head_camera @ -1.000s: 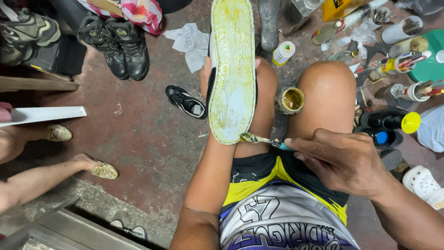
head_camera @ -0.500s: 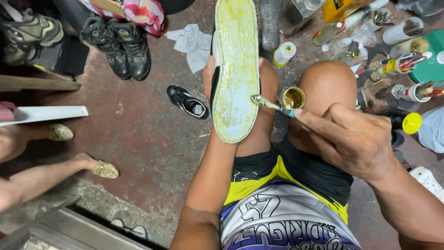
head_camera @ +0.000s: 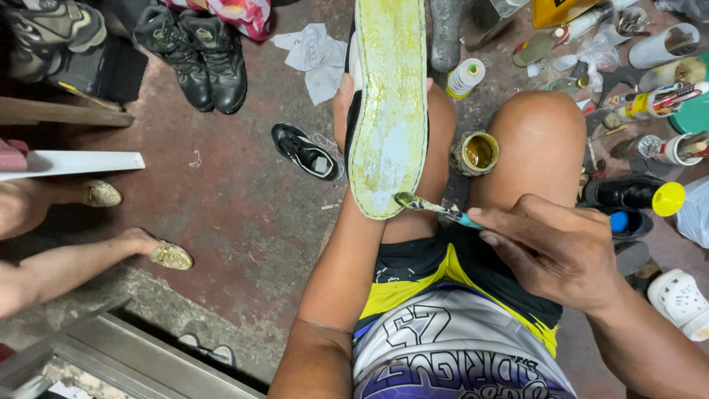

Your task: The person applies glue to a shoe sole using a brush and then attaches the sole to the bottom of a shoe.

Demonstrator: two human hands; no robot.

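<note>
Head view: brush lower on sole (near heel).

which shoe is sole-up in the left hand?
The glue-smeared shoe gripped by the left hand, sole facing the camera; the black boots and sneaker sit on the floor.

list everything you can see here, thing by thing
shoe sole: 1, pale with yellowish glue, propped on the left thigh
brush: 1, teal handle, tip at the sole's near end
glue tin: 1, open, amber inside, on the floor between the knees
thread spool: 1, white, floor beyond the tin
black boots: 2, floor upper left
black sneaker: 1, floor left of the sole
white rag: 1, floor near the boots
bystander's feet: 2, gold shoes, left edge
tools and tubes: many, mixed colours, upper right
white clog: 1, lower right
left hand: holds the sole from behind
right hand: grips the brush
</note>
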